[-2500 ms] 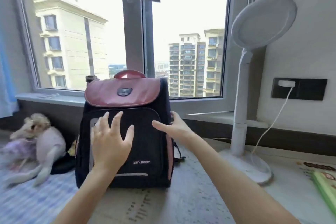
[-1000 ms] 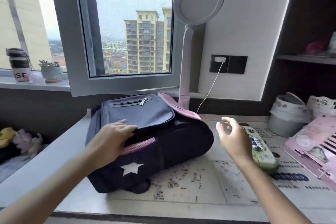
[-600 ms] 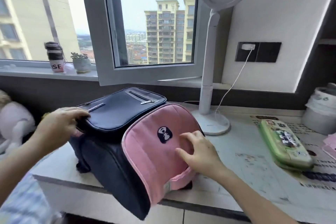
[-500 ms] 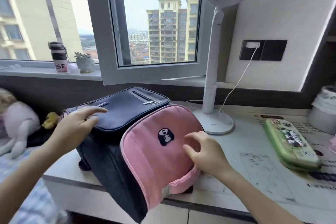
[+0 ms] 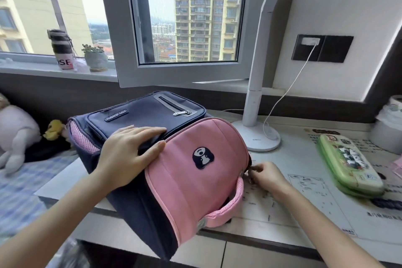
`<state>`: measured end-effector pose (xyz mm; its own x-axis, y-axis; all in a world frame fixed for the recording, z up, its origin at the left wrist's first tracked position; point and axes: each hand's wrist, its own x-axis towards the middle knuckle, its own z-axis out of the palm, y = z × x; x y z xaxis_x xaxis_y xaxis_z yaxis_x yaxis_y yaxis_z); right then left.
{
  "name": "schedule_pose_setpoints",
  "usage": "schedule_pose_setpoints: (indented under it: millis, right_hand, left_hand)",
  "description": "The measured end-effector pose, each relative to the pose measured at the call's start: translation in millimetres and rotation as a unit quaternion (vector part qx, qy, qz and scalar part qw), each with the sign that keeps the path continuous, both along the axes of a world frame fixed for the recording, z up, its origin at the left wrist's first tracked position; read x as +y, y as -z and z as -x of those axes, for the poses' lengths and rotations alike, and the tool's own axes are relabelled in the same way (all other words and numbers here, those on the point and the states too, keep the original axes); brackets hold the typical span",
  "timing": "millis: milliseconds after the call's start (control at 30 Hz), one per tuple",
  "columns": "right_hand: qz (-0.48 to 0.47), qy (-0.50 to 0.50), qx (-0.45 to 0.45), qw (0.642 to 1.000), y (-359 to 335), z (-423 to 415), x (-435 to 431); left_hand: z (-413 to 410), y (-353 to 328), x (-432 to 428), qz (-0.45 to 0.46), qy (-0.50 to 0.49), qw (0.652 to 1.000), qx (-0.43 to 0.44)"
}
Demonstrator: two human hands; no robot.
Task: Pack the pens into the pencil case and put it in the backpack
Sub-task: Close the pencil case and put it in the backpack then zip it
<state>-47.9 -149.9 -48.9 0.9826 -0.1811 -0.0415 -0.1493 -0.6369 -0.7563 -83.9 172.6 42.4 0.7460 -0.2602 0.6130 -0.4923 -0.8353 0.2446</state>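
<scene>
A navy backpack (image 5: 143, 115) with a pink top flap lies on its back on the desk, its top end hanging over the front edge toward me. My left hand (image 5: 128, 152) rests flat on it where the navy front pocket meets the pink flap. My right hand (image 5: 266, 175) is at the flap's right side, fingers pinched on a zipper pull. A green pencil case (image 5: 348, 163) with cartoon print lies closed on the desk to the right, apart from both hands. No pens are in view.
A white desk lamp (image 5: 255, 137) stands behind the backpack, its cord running to a wall socket (image 5: 310, 42). A window frame (image 5: 185, 74) swings inward above the backpack. A white pot (image 5: 389, 135) sits far right, stuffed toys (image 5: 19, 135) lie at left.
My left hand slid forward onto the seam of the pink flap. My right hand left the flap's face and went to its right edge, pinching the zipper pull. The view came closer.
</scene>
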Motion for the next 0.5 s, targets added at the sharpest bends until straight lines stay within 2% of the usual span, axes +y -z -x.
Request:
schedule_pose_setpoints:
  millis: [200, 267, 400, 500]
  right_hand:
    - [-0.087, 0.074, 0.041, 0.993, -6.8, -2.8, -1.1]
    - [-0.081, 0.084, 0.022, 0.993, -25.5, -10.0, -1.9]
    - [0.052, 0.051, -0.075, 0.995, -89.2, -32.2, 15.1]
    - [0.199, 0.016, -0.124, 0.972, -135.5, -49.7, 55.0]
  left_hand:
    - [14.3, 15.4, 10.6, -0.022, 0.058, 0.998, -0.022]
    - [16.5, 20.4, 11.9, -0.018, 0.058, 0.998, -0.019]
    - [15.8, 25.8, 8.2, -0.009, 0.066, 0.998, -0.024]
    - [13.2, 28.5, 4.2, 0.017, 0.068, 0.997, -0.027]
